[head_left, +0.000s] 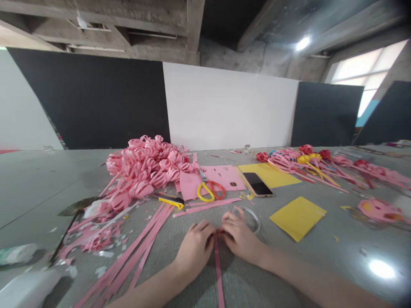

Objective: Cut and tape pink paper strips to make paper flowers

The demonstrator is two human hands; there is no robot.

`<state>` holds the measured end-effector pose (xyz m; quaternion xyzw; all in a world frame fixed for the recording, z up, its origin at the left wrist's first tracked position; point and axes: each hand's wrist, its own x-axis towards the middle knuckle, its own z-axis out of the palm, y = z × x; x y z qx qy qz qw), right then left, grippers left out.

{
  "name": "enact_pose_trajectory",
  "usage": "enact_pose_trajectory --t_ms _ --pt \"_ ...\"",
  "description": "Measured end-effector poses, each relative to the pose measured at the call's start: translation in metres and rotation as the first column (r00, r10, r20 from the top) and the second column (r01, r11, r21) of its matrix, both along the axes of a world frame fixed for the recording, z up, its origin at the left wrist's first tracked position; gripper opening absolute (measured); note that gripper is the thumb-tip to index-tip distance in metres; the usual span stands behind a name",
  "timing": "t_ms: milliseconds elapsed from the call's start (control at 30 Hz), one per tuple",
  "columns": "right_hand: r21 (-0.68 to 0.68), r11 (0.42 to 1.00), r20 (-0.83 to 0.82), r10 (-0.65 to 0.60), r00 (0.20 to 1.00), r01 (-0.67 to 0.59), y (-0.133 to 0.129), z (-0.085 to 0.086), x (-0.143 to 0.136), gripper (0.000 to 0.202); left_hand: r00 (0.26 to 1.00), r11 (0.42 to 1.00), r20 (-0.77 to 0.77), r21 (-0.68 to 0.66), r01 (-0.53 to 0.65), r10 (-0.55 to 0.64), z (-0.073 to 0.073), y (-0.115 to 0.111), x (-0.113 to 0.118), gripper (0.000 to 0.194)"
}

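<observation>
Close together over the middle of the table, my left hand (pixel 196 243) and my right hand (pixel 240 234) both pinch the upper end of a pink paper strip (pixel 218 273). The strip hangs down from between my fingertips toward the near edge of the view. What my fingers do at that end is partly hidden. Just beyond my right hand lies a roll of clear tape (pixel 255 219), which the fingers overlap in view; I cannot tell whether they touch it. Several long pink strips (pixel 135 256) lie to the left of my left hand.
A heap of pink paper loops (pixel 144 167) stands back left. Scissors (pixel 210 190), a yellow utility knife (pixel 170 200), a phone (pixel 257 185) and pink sheets (pixel 189 184) lie ahead. Yellow paper (pixel 298 218) is at right, with paper flowers (pixel 308 159) behind. A bottle (pixel 17 254) lies left.
</observation>
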<state>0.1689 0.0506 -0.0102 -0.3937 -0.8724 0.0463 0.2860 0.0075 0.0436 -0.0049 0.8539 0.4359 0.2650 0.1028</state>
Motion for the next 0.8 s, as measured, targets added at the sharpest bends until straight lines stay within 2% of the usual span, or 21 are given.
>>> enact_pose_trajectory --t_ms 133,367,633,800 --pt "0.013 1.000 0.002 0.010 1.000 -0.010 0.000 0.000 0.001 0.015 0.996 0.997 -0.088 0.078 -0.005 0.012 -0.001 -0.003 0.001 0.018" --pt "-0.001 0.999 0.002 0.041 0.999 -0.041 0.004 0.000 0.004 0.015 0.999 0.999 -0.024 0.015 0.047 -0.046 0.002 -0.002 0.001 0.019" --pt "0.115 0.990 0.035 0.080 0.996 -0.084 -0.003 0.001 0.003 0.011 0.957 0.967 0.253 -0.171 0.191 -0.144 0.005 0.002 -0.002 0.017" --pt "0.256 0.963 0.047 0.078 0.996 -0.087 -0.008 0.002 0.001 0.011 0.923 0.931 0.358 -0.272 0.244 -0.138 0.002 0.005 -0.002 0.014"
